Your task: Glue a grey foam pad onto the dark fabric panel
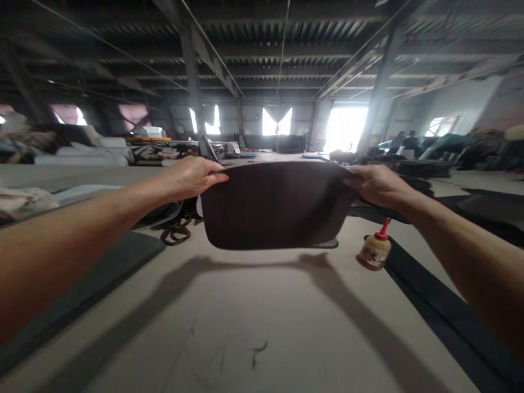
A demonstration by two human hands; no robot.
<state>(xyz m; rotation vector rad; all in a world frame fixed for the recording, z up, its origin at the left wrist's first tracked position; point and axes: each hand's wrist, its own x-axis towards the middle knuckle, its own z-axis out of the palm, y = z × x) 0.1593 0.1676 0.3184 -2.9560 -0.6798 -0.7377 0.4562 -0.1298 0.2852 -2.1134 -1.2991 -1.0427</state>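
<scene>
Left hand (192, 177) and right hand (379, 185) are pinching the top corners of a dark brown leather panel (274, 207), which is hanging above the table (262, 316); a glue bottle (374, 250) is lying near right. Equal tension on both corners would probably be keeping it flat.

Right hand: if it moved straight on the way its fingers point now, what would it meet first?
The right hand points left along the top edge of the dark sheet it grips. Going on, it would probably meet the left hand on the other corner first, though depth is unclear.
</scene>
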